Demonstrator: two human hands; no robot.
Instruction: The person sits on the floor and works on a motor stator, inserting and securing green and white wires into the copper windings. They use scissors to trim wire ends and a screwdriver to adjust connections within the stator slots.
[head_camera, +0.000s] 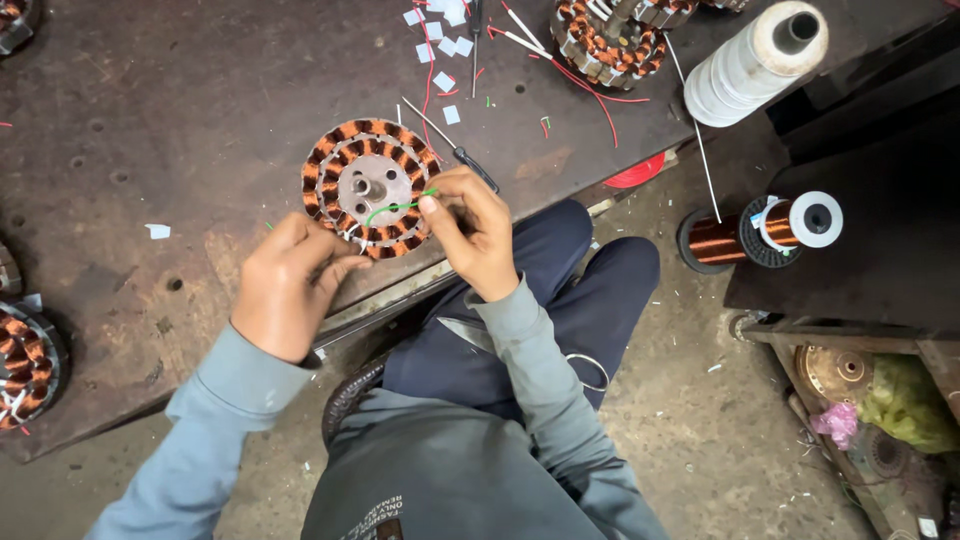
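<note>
A round motor stator (368, 186) with copper windings lies on the dark metal workbench (190, 110) near its front edge. My right hand (478, 232) pinches a thin green wire (398, 208) that curves across the stator's lower right windings. My left hand (292, 286) rests at the stator's lower left rim, fingers curled against the windings. What its fingertips grip is hidden. A thin black-handled tool (462, 152) lies just behind my right hand.
Another wound stator (608, 40) with red wires sits at the back. More stators lie at the left edge (28, 366). White paper scraps (440, 30) are scattered. A white thread cone (756, 64) and a copper wire spool (760, 232) stand at the right.
</note>
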